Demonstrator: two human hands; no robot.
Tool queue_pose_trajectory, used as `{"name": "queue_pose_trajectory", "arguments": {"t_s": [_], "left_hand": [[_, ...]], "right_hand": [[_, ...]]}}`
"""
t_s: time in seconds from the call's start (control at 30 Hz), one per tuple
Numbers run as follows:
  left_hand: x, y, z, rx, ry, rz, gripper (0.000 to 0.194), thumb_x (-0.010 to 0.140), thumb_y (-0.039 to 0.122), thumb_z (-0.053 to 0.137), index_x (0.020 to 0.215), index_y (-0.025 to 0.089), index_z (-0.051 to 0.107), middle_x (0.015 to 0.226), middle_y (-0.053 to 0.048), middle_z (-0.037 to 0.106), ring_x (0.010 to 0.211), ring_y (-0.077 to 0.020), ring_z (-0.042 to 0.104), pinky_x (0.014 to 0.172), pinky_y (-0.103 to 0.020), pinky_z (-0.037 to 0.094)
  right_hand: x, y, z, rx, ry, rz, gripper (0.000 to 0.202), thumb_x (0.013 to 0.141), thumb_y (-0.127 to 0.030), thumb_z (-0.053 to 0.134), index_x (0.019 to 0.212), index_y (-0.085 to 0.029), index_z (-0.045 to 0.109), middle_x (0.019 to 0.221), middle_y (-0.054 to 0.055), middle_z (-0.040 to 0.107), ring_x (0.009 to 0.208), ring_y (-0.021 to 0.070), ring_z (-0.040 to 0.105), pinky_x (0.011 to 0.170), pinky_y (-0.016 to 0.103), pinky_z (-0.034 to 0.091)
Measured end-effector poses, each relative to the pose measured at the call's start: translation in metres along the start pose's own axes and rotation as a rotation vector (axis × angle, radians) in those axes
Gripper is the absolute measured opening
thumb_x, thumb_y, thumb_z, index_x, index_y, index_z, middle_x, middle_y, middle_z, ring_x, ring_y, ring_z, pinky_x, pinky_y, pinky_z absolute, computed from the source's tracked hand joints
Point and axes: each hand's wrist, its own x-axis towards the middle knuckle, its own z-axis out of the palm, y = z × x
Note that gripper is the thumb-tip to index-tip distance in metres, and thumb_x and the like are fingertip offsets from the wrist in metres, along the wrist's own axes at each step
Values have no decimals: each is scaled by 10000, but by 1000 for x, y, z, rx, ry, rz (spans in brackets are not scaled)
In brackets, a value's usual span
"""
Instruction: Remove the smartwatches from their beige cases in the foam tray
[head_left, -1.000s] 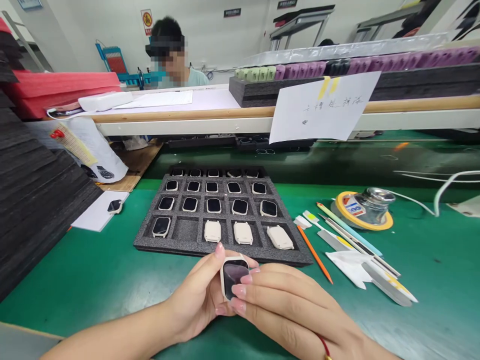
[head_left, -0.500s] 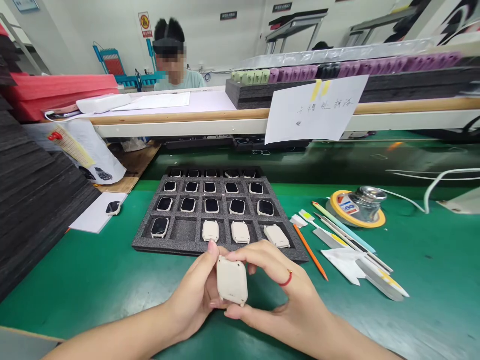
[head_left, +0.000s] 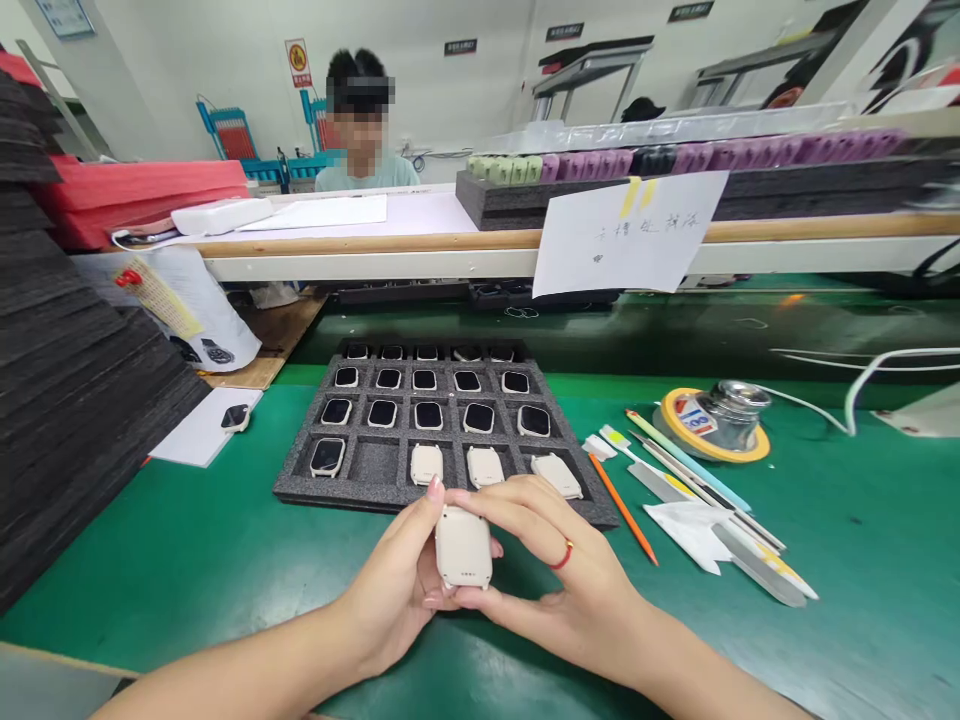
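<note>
A cream watch case point(head_left: 463, 547) is held between both hands, its back facing me and small marks near its lower edge. My left hand point(head_left: 397, 580) grips its left side, thumb along the edge. With thumb and fingers, my right hand point(head_left: 559, 570) holds its top and bottom; a red ring is on one finger. Just beyond lies a dark foam tray point(head_left: 337, 490) with rows of watch cases. Most show black screens, while three in the front row, such as this cream one point(head_left: 427, 464), lie back up. One front compartment point(head_left: 375, 463) holds nothing.
At the right lie an orange stick point(head_left: 622, 510), a white wipe point(head_left: 690, 532), several tools and a tape roll point(head_left: 750, 442) around a glass jar. Another watch point(head_left: 235, 418) rests on white paper at left, near stacked black foam point(head_left: 82, 400). A person point(head_left: 367, 150) sits behind the shelf.
The watch case has turned more upright and squarely toward me, and my right thumb has moved up and left against its lower edge. The whole view has shifted slightly.
</note>
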Motion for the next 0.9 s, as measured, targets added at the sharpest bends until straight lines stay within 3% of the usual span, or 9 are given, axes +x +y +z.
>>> {"name": "queue_pose_trajectory", "arguments": {"t_s": [0.2, 0.3, 0.4, 0.5, 0.57, 0.67, 0.77, 0.83, 0.9], "left_hand": [[4, -8, 0, 135, 30, 87, 483, 796, 646, 564, 862, 170, 520, 726, 3, 562, 457, -30, 321, 431, -191, 150], [11, -18, -5, 459, -114, 14, 440, 822, 630, 428, 775, 194, 458, 768, -32, 589, 442, -45, 336, 419, -202, 201], [13, -24, -10, 758, -305, -65, 365, 754, 562, 544, 747, 198, 514, 790, -62, 644, 447, -87, 440, 424, -235, 324], [2, -18, -12, 950, -412, -14, 213, 767, 424, 605, 792, 215, 633, 806, -43, 682, 520, -124, 527, 511, -268, 424], [-10, -6, -13, 1092, -432, 89, 178, 796, 391, 619, 862, 248, 703, 815, -32, 692, 615, -151, 579, 602, -280, 459], [-24, 22, -24, 1288, -306, 289, 210, 856, 392, 590, 937, 266, 737, 859, -34, 707, 736, -179, 613, 686, -281, 465], [-25, 58, -53, 1455, -11, 477, 285, 933, 382, 459, 971, 232, 698, 984, -58, 697, 881, -217, 618, 821, -327, 466], [-20, 80, -77, 1617, 257, 598, 315, 951, 384, 394, 1006, 227, 661, 1057, -77, 673, 1040, -263, 586, 930, -384, 437], [-12, 98, -98, 1700, 377, 603, 327, 943, 415, 394, 997, 220, 652, 1111, -107, 646, 1110, -313, 549, 923, -427, 439]], "right_hand": [[22, 9, 4, -17, 70, 90, 465, 775, -241, 759, 1210, -226, 596, 998, 51, 713, 850, 206, 655, 778, 350, 515], [48, 19, 21, -76, 47, 257, 394, 772, -266, 751, 1144, -222, 632, 909, 30, 722, 809, 200, 668, 758, 343, 535], [72, 29, 52, -118, -38, 247, 370, 757, -306, 779, 1095, -208, 665, 1004, 58, 741, 950, 253, 674, 897, 430, 519], [80, 35, 78, -165, -117, 215, 375, 772, -316, 779, 1107, -173, 692, 1183, 125, 707, 1145, 316, 621, 1014, 503, 464], [77, 36, 81, -200, -141, 210, 366, 817, -312, 739, 1153, -179, 688, 1281, 138, 660, 1238, 321, 569, 1063, 518, 431], [64, 41, 58, -258, -146, 222, 335, 857, -296, 682, 1186, -232, 679, 1313, 97, 645, 1268, 285, 552, 1106, 500, 402], [51, 62, 13, -350, -119, 328, 320, 883, -290, 621, 1190, -219, 677, 1296, 115, 651, 1240, 302, 571, 1077, 493, 427], [45, 84, -19, -423, -103, 447, 277, 919, -295, 546, 1111, -174, 704, 1181, 153, 697, 1144, 330, 624, 994, 493, 477], [41, 104, -42, -476, -123, 569, 268, 944, -302, 505, 896, -164, 730, 923, 139, 738, 946, 311, 689, 865, 461, 526]]}}
